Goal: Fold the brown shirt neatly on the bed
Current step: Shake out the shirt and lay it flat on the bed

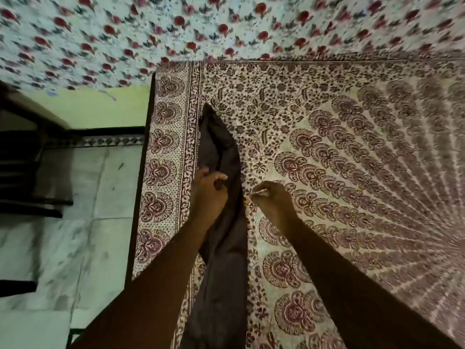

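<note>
Brown shirt bunched on the bed: our left hand grips it; our right hand, at its 3 o'clock, is curled empty.

shirt on bed (near its left edge) | left hand on shirt | right hand just right

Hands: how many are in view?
2: left hand grips the shirt near the left edge of the bed; right hand, curled, is just right of the shirt.

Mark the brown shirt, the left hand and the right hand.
brown shirt (217,147): head view, upper bunched fabric.
left hand (209,195): head view, back of hand.
right hand (274,201): head view, back of hand.
</note>
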`<action>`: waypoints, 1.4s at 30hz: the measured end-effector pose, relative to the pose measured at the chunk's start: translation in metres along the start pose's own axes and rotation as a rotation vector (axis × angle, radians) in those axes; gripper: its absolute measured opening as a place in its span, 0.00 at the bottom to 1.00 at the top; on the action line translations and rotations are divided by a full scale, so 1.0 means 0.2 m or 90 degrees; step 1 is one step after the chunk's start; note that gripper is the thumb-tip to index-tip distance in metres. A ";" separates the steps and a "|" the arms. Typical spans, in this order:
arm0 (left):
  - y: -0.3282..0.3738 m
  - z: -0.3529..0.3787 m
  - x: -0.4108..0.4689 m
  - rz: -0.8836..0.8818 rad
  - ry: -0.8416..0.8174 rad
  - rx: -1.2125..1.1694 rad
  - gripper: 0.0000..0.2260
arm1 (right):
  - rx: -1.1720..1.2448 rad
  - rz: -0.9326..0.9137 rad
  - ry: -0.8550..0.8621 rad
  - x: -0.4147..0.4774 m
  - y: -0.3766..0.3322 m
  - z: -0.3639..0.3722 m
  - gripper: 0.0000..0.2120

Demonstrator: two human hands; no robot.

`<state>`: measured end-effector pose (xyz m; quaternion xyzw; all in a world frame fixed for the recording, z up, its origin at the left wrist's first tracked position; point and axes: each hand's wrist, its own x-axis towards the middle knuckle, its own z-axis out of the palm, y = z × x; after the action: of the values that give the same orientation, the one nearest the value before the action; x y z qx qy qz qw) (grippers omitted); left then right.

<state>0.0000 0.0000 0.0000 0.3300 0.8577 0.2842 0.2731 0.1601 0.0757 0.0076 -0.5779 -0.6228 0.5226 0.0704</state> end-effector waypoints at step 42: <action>-0.54 -0.30 0.36 -0.492 0.029 -0.635 0.21 | 0.016 -0.050 -0.065 0.69 -0.42 0.42 0.09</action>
<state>-0.1292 -0.0345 -0.0512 -0.1768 0.6850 0.5375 0.4589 0.0029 0.1552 -0.0408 -0.5244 -0.6413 0.5562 0.0661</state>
